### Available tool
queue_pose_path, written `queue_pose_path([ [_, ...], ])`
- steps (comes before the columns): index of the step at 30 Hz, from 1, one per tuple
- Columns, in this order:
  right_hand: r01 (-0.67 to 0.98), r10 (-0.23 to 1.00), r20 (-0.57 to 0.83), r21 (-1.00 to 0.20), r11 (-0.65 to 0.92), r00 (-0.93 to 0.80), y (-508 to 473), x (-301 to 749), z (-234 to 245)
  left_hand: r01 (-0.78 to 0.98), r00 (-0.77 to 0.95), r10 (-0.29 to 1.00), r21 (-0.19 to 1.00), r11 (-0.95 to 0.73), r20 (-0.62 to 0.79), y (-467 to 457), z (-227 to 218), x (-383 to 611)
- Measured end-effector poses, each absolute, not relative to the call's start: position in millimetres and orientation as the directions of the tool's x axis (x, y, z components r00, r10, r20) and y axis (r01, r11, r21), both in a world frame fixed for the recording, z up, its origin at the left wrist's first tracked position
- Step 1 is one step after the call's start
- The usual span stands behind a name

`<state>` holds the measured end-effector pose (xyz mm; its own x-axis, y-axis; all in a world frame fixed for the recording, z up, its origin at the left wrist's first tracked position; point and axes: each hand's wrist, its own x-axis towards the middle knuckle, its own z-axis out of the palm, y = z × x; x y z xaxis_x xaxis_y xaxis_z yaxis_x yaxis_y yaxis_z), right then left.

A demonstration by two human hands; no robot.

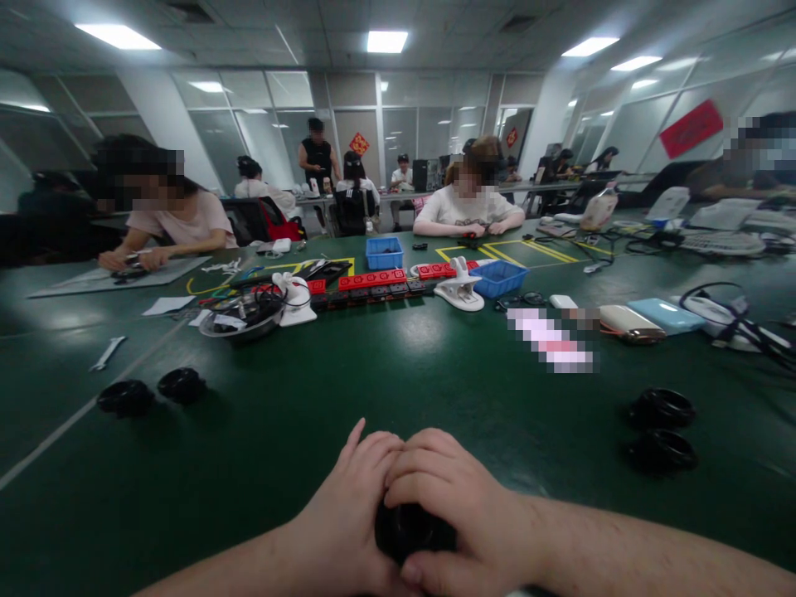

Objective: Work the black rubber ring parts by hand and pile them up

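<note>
Low in the middle of the head view, a round black plastic part [414, 531] sits between my two hands. My left hand [351, 493] wraps its left side, the little finger pointing up and away. From the right, my right hand [457, 485] curls its fingers over the far edge, with the thumb at the near side. The hands touch each other and hide much of the part. Two similar black ring-shaped parts [126, 399] stand on the green table to the left. Another pair of black ring-shaped parts [662, 452] stands to the right.
Farther back lie a wrench [109, 353], a metal bowl [240, 323] of black pieces, red blocks [373, 279], a white clamp [460, 286] and blue bins [497, 278]. A beige power bank [631, 323] and cables lie right. Co-workers sit across the table [279, 414].
</note>
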<state>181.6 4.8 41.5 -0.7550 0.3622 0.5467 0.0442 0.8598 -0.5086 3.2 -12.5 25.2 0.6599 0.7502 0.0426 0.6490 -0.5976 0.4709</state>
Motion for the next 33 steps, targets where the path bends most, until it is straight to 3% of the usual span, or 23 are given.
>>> queue_pose_path([
  [6,0.180,0.451,0.495,-0.500,0.847,-0.743,5,180,33,0.745,0.531,0.841,0.415,-0.522,0.104,-25,18,11],
  [11,0.209,0.427,0.413,-0.476,0.854,-0.804,7,181,33,0.702,0.549,0.828,0.474,-0.532,0.116,-20,20,8],
  [14,0.141,0.371,0.401,-0.498,0.856,-0.837,8,181,34,0.635,0.635,0.767,0.505,-0.584,0.087,-12,24,4],
  [19,-0.043,0.261,0.506,-0.512,0.858,-0.822,8,180,32,0.543,0.734,0.673,0.522,-0.658,0.085,0,25,0],
  [26,-0.104,0.186,0.549,-0.454,0.885,-0.815,9,181,32,0.536,0.776,0.630,0.499,-0.681,0.027,2,25,-5],
  [33,0.053,0.369,0.563,-0.498,0.866,-0.739,5,184,38,0.638,0.675,0.734,0.440,-0.633,0.077,-13,18,2],
])
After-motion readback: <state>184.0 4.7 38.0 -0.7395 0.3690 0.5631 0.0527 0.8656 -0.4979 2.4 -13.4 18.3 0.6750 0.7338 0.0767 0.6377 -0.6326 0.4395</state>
